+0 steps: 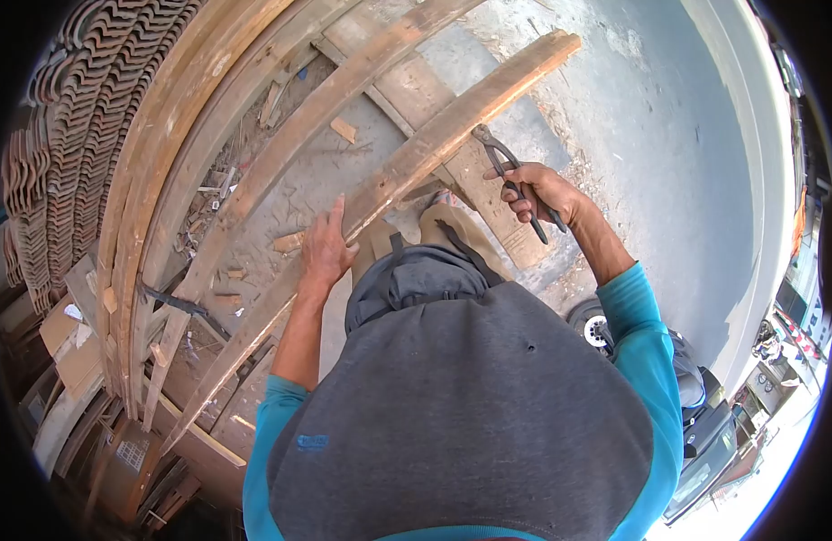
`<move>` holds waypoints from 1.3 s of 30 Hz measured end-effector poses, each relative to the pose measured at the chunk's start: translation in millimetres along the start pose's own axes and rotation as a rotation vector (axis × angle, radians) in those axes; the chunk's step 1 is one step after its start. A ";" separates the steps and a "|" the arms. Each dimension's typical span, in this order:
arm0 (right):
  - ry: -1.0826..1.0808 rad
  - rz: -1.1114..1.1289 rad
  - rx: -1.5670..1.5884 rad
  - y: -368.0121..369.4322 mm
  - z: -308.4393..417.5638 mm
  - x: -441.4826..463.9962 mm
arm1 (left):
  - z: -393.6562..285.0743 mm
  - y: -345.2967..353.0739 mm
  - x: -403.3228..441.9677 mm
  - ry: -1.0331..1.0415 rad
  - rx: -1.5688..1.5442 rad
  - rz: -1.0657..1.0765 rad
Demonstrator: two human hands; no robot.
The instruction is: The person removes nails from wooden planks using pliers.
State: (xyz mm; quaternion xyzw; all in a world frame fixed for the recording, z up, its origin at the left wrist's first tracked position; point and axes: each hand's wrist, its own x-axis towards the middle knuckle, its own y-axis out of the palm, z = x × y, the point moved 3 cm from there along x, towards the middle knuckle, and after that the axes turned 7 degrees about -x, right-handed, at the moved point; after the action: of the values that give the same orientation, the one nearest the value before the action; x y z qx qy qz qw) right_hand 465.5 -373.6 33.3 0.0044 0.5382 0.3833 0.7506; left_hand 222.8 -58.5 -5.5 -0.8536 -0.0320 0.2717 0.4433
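Two bare hands at work, as I follow them remotely through the head view. The left hand [326, 251], toward 10 o'clock from the centre, lies on a wooden beam [416, 160] with its fingers extended, grasping nothing. The beam runs from 1 o'clock down to 8 o'clock, passing in front of the wearer's legs. At 2 o'clock, the right hand [544, 192] has its fingers wrapped around the handles of dark metal pincers [499, 155]; their head points toward 11 o'clock and sits at the beam's edge, though I cannot tell whether it bites on anything. More long timbers [168, 117] curve along 10 o'clock, with stacked corrugated tiles [118, 81] beyond them. Wood scraps [344, 130] litter the floor near 11 o'clock. I note a wheel [598, 331] at 4 o'clock, just beside the right sleeve [637, 316].
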 end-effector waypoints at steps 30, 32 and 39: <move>-0.194 -0.309 -0.393 29.5 -6.6 -5.7 | 7.7 4.0 2.3 0.006 -0.019 0.033; -0.171 -0.278 -0.411 15.7 -3.4 -4.6 | 5.5 7.1 0.8 0.008 -0.005 0.000; -0.106 -0.116 -0.408 -17.7 17.4 -3.4 | -6.8 5.1 -4.9 0.059 0.038 -0.134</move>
State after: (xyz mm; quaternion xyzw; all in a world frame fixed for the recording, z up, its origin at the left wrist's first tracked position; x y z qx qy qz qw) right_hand 489.2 -381.1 36.0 -0.1582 0.4086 0.4395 0.7841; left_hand 221.0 -68.0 -4.2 -0.8485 -0.0708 0.2166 0.4776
